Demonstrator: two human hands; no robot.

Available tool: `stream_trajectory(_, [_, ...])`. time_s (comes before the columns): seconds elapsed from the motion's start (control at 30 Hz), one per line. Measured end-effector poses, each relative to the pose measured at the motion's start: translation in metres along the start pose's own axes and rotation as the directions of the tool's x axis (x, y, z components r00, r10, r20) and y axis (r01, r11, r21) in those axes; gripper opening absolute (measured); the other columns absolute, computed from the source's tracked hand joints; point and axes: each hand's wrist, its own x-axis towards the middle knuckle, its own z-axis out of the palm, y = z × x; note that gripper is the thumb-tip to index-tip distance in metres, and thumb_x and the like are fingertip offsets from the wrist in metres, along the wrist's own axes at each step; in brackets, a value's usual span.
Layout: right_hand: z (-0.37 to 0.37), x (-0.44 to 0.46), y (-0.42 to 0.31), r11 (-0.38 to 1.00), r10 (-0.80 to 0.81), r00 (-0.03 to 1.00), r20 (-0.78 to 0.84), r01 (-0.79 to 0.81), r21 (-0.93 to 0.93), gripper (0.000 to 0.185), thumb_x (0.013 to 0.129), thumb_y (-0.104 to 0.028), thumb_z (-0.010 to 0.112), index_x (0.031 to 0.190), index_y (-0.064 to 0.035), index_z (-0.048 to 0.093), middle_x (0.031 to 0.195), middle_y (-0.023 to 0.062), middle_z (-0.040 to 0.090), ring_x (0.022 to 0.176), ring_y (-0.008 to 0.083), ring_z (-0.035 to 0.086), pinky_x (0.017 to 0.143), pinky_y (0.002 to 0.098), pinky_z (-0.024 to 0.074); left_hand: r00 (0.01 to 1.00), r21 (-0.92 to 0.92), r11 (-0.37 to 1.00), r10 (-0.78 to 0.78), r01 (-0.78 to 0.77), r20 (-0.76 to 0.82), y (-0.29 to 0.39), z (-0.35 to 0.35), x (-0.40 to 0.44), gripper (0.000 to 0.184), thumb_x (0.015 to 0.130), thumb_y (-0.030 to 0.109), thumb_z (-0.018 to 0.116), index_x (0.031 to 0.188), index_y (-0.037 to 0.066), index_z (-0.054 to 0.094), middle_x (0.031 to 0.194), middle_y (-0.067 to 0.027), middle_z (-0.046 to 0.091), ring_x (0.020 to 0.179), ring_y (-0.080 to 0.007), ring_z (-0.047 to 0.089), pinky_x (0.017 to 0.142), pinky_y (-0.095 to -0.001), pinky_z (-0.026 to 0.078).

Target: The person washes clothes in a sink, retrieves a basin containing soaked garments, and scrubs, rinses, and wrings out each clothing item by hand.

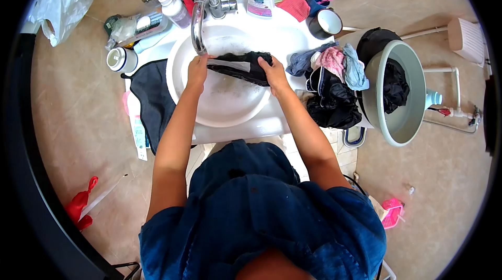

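While the head view looks down on the washbasin [225,106], both hands are at work over it: the left hand [196,73] pinches one end of a black cloth [253,74] and the right hand [274,74] grips the other, thumb on top, so the cloth spans the space between them above the bowl. A pale strip runs along its upper face. The spout of the faucet [197,26] ends just above the left hand; whether water runs cannot be told. Holding this well seems to call for an even pull from both sides, firm enough to keep the strip flat, yet gentle, since thin fabric may well slip or strain at a pinched end. Keeping the cloth low and inside the rim should catch any drips, and elbows are best kept off the dark grey cloth [151,99] at the left and clear of the garment pile [334,94] at the right, beside the grey-green tub [384,131].
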Motion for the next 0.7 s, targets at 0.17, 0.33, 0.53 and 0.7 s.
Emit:
stream_trajectory(0.17, [0.002, -0.007, -0.014, 0.648, -0.154, 0.983, 0.100, 0.177, -0.741, 0.025, 0.089, -0.023, 0.062, 0.101, -0.0016, 0.066, 0.100, 0.0113, 0.066, 0.086, 0.0263, 0.063, 0.080, 0.0356, 0.0493, 0.993, -0.160, 0.987, -0.016, 0.035, 0.118, 0.020, 0.001, -0.019, 0.046, 0.095, 0.045, 0.051, 0.098, 0.002, 0.066, 0.087, -0.0015, 0.059, 0.083, -0.0117, 0.050, 0.080, -0.0275, 0.038])
stream_trajectory(0.33, [0.022, -0.009, -0.006, 0.271, -0.660, 0.693, 0.292, 0.581, -0.767, 0.025, 0.088, -0.022, 0.060, 0.105, -0.0049, 0.066, 0.122, 0.0176, 0.058, 0.105, 0.0340, 0.058, 0.087, 0.0417, 0.0485, 0.936, -0.163, 0.986, 0.098, -0.044, 0.337, 0.056, 0.013, -0.040, 0.029, 0.095, 0.031, 0.059, 0.087, 0.003, 0.062, 0.076, 0.0059, 0.048, 0.074, -0.0060, 0.041, 0.070, -0.0231, 0.035])
stream_trajectory(0.53, [0.022, -0.012, -0.038, 0.893, -0.038, 0.878, 0.476, 0.244, -0.379, 0.022, 0.089, -0.014, 0.054, 0.100, 0.0002, 0.066, 0.081, 0.0042, 0.063, 0.078, 0.0127, 0.055, 0.075, 0.0257, 0.0452, 0.891, -0.181, 0.975, 0.194, -0.129, 0.410, 0.065, -0.004, -0.035, 0.011, 0.090, 0.015, 0.065, 0.086, 0.006, 0.061, 0.079, 0.0054, 0.054, 0.077, -0.0040, 0.047, 0.070, -0.0191, 0.037])
stream_trajectory(0.7, [0.005, -0.007, -0.050, 0.938, 0.016, 0.825, 0.565, 0.183, -0.294, 0.022, 0.088, -0.012, 0.057, 0.107, -0.0055, 0.065, 0.093, 0.0040, 0.061, 0.083, 0.0113, 0.055, 0.077, 0.0253, 0.0460, 0.864, -0.138, 0.981, 0.187, -0.138, 0.467, 0.065, -0.025, -0.039, 0.008, 0.088, 0.014, 0.065, 0.091, 0.007, 0.063, 0.087, 0.0020, 0.060, 0.079, -0.0079, 0.052, 0.076, -0.0226, 0.040])
